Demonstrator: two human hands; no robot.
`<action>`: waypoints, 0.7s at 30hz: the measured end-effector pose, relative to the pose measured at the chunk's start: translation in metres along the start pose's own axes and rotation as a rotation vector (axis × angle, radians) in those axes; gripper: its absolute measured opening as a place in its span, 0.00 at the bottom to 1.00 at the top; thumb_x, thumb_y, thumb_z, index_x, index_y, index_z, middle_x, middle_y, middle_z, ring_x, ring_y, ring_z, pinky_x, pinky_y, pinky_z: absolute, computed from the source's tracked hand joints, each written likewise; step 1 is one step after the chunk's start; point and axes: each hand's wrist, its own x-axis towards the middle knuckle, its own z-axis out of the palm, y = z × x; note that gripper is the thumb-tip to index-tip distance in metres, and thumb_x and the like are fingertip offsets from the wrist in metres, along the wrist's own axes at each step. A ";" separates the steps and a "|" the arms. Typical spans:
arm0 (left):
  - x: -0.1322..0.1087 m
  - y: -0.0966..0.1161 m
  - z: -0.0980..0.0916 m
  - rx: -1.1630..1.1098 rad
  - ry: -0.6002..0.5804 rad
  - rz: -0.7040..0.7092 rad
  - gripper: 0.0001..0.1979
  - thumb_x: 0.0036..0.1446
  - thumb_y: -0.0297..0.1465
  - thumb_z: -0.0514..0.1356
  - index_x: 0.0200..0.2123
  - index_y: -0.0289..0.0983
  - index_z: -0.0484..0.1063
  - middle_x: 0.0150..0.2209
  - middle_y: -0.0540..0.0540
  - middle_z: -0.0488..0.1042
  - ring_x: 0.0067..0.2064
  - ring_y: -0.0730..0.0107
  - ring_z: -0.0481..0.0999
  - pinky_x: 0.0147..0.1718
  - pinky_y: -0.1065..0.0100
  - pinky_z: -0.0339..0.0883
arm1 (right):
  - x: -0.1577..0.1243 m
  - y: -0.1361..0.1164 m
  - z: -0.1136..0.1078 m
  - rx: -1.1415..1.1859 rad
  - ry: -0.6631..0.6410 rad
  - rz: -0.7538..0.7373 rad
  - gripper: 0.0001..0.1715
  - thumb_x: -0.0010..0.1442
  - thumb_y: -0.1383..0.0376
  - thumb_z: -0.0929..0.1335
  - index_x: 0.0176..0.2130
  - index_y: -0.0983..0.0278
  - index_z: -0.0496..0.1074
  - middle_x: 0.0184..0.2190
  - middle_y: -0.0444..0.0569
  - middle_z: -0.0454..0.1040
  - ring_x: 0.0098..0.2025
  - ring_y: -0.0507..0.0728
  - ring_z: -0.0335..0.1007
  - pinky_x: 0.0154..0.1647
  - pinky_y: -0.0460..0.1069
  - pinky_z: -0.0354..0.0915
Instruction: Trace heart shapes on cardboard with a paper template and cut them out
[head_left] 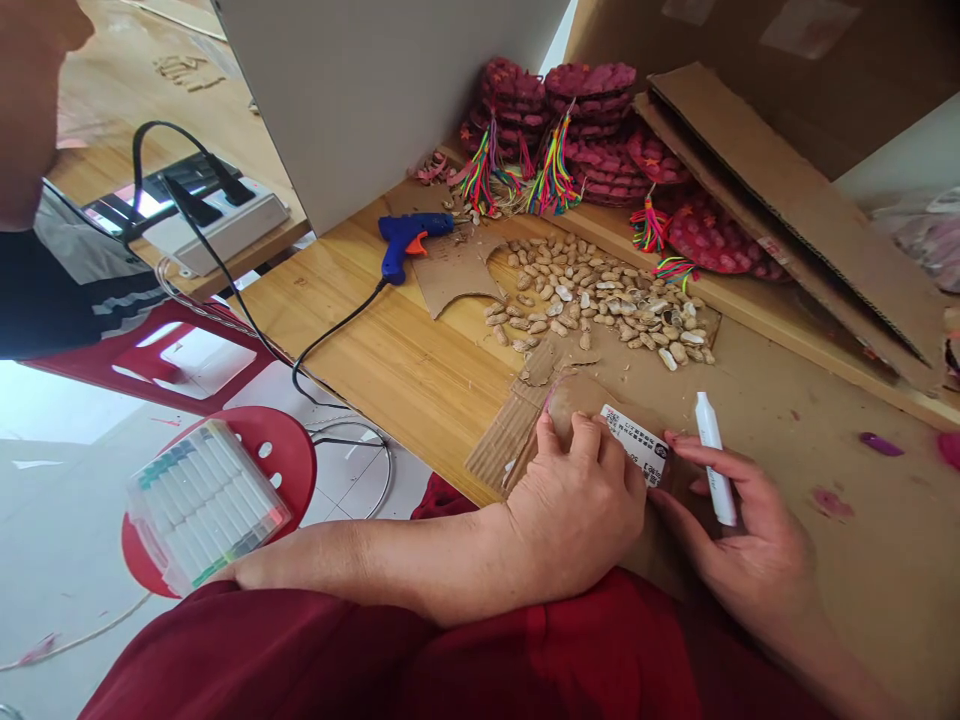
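Observation:
My left hand (581,495) lies over a brown cardboard piece (574,395) with a rounded edge, its fingers bent and gripping it. A white printed label (636,442) shows on the cardboard beside the fingertips. In my right hand (761,545) a white marker (716,460) rests tilted across the fingers. Its thumb and index finger reach the cardboard's right edge, close to the label. Part of the cardboard is hidden beneath my left hand. A corrugated cardboard strip (504,430) sits just left of it.
Peanuts (600,300) and shells lie beyond my hands. A blue glue gun (405,240) rests near cut cardboard, its cord trailing left. Red tasselled bundles (600,130) and cardboard sheets (795,200) stand behind. A marker case (206,505) sits on a red stool (296,450). Another person is at left.

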 end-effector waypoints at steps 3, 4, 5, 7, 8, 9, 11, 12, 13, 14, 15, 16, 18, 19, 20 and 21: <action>0.000 0.000 0.000 0.004 0.000 0.002 0.21 0.73 0.29 0.47 0.58 0.28 0.75 0.59 0.27 0.76 0.58 0.43 0.78 0.49 0.42 0.79 | 0.000 0.001 0.000 0.001 0.000 0.000 0.25 0.62 0.62 0.76 0.57 0.55 0.72 0.58 0.53 0.77 0.62 0.66 0.74 0.51 0.58 0.73; 0.000 -0.001 0.000 0.006 0.000 0.005 0.21 0.73 0.29 0.47 0.58 0.28 0.75 0.59 0.27 0.76 0.58 0.43 0.78 0.49 0.42 0.79 | 0.000 0.001 0.000 0.000 0.000 0.001 0.25 0.62 0.62 0.76 0.57 0.54 0.72 0.59 0.53 0.77 0.62 0.66 0.74 0.51 0.58 0.74; 0.000 -0.001 0.000 0.007 -0.002 0.009 0.21 0.73 0.29 0.48 0.58 0.28 0.75 0.59 0.27 0.76 0.58 0.43 0.78 0.49 0.42 0.79 | 0.000 0.001 0.000 0.000 0.000 0.001 0.25 0.62 0.62 0.76 0.57 0.54 0.72 0.59 0.53 0.77 0.62 0.66 0.74 0.51 0.58 0.74; 0.000 -0.001 0.000 0.009 -0.002 0.015 0.21 0.73 0.29 0.48 0.58 0.28 0.75 0.59 0.27 0.76 0.57 0.43 0.78 0.49 0.43 0.79 | 0.000 0.001 0.000 -0.001 0.000 0.000 0.25 0.62 0.62 0.76 0.57 0.54 0.72 0.59 0.52 0.77 0.62 0.66 0.74 0.50 0.58 0.74; 0.000 -0.001 0.000 0.008 0.000 0.015 0.21 0.73 0.29 0.47 0.58 0.28 0.75 0.59 0.27 0.76 0.57 0.43 0.78 0.49 0.43 0.79 | 0.000 0.001 0.000 0.000 -0.002 0.000 0.26 0.62 0.62 0.76 0.57 0.54 0.72 0.59 0.53 0.77 0.62 0.66 0.74 0.50 0.58 0.74; 0.000 -0.001 0.000 0.006 0.003 0.015 0.21 0.72 0.28 0.47 0.58 0.28 0.75 0.59 0.27 0.76 0.57 0.43 0.78 0.49 0.43 0.79 | 0.000 0.001 0.000 0.004 -0.003 -0.001 0.25 0.62 0.62 0.76 0.57 0.54 0.72 0.58 0.53 0.77 0.62 0.66 0.74 0.49 0.58 0.74; -0.001 -0.001 0.000 0.004 0.006 0.012 0.21 0.72 0.28 0.47 0.58 0.27 0.75 0.59 0.26 0.76 0.57 0.42 0.78 0.49 0.43 0.79 | 0.000 0.001 0.000 0.011 -0.003 0.001 0.25 0.62 0.62 0.76 0.57 0.54 0.72 0.58 0.53 0.77 0.62 0.66 0.74 0.49 0.57 0.75; -0.001 -0.001 0.000 0.004 0.006 0.012 0.21 0.72 0.28 0.47 0.58 0.27 0.75 0.59 0.26 0.76 0.57 0.42 0.78 0.49 0.43 0.79 | 0.000 0.001 -0.001 0.012 -0.002 0.001 0.25 0.62 0.62 0.76 0.57 0.54 0.72 0.58 0.53 0.77 0.62 0.66 0.74 0.49 0.57 0.75; -0.001 -0.001 0.000 0.005 0.005 0.012 0.21 0.72 0.28 0.47 0.58 0.27 0.75 0.59 0.26 0.76 0.57 0.42 0.78 0.49 0.43 0.79 | 0.000 0.000 -0.001 0.011 -0.002 0.001 0.25 0.62 0.62 0.76 0.57 0.54 0.72 0.58 0.53 0.78 0.62 0.66 0.74 0.49 0.57 0.74; -0.001 -0.001 0.000 0.005 0.003 0.011 0.21 0.72 0.28 0.47 0.58 0.28 0.75 0.59 0.27 0.76 0.57 0.42 0.78 0.49 0.43 0.79 | 0.000 0.000 -0.001 0.010 -0.002 0.000 0.25 0.62 0.62 0.76 0.57 0.54 0.72 0.58 0.52 0.78 0.62 0.66 0.74 0.49 0.57 0.74; -0.001 -0.001 0.000 0.004 0.003 0.011 0.21 0.72 0.28 0.47 0.58 0.28 0.75 0.59 0.27 0.76 0.57 0.43 0.78 0.49 0.43 0.80 | 0.000 0.000 -0.001 0.010 -0.003 -0.001 0.25 0.62 0.62 0.76 0.57 0.54 0.72 0.58 0.52 0.78 0.62 0.66 0.74 0.50 0.57 0.74; -0.001 -0.001 0.001 0.004 0.004 0.010 0.21 0.72 0.28 0.47 0.58 0.28 0.75 0.59 0.27 0.76 0.57 0.43 0.78 0.49 0.43 0.80 | 0.000 0.000 -0.001 0.008 -0.004 0.000 0.25 0.62 0.62 0.76 0.57 0.54 0.72 0.58 0.52 0.78 0.62 0.66 0.74 0.50 0.57 0.73; -0.001 -0.001 0.001 0.002 0.006 0.009 0.21 0.72 0.28 0.48 0.58 0.28 0.75 0.59 0.27 0.76 0.57 0.43 0.78 0.49 0.43 0.80 | 0.000 0.000 0.000 0.003 -0.011 0.005 0.25 0.63 0.62 0.76 0.58 0.54 0.72 0.58 0.52 0.77 0.62 0.66 0.74 0.51 0.58 0.73; -0.001 -0.001 0.001 0.002 0.006 0.009 0.21 0.72 0.28 0.48 0.58 0.28 0.75 0.59 0.27 0.76 0.57 0.44 0.78 0.49 0.44 0.80 | 0.000 0.000 0.000 0.001 -0.015 0.007 0.25 0.63 0.62 0.76 0.58 0.54 0.72 0.58 0.52 0.77 0.62 0.66 0.74 0.51 0.58 0.73; -0.001 -0.001 0.001 0.003 0.005 0.009 0.21 0.72 0.28 0.48 0.58 0.28 0.75 0.59 0.28 0.76 0.58 0.44 0.78 0.49 0.44 0.80 | 0.000 -0.001 0.000 -0.002 -0.017 0.010 0.24 0.63 0.62 0.75 0.58 0.54 0.72 0.58 0.53 0.77 0.62 0.66 0.74 0.51 0.58 0.73; -0.001 -0.001 0.001 0.004 0.002 0.008 0.20 0.72 0.27 0.49 0.58 0.28 0.76 0.59 0.28 0.76 0.58 0.44 0.78 0.49 0.44 0.80 | 0.000 -0.001 -0.001 -0.005 -0.021 0.012 0.24 0.64 0.62 0.75 0.58 0.54 0.72 0.58 0.53 0.77 0.62 0.66 0.74 0.52 0.58 0.73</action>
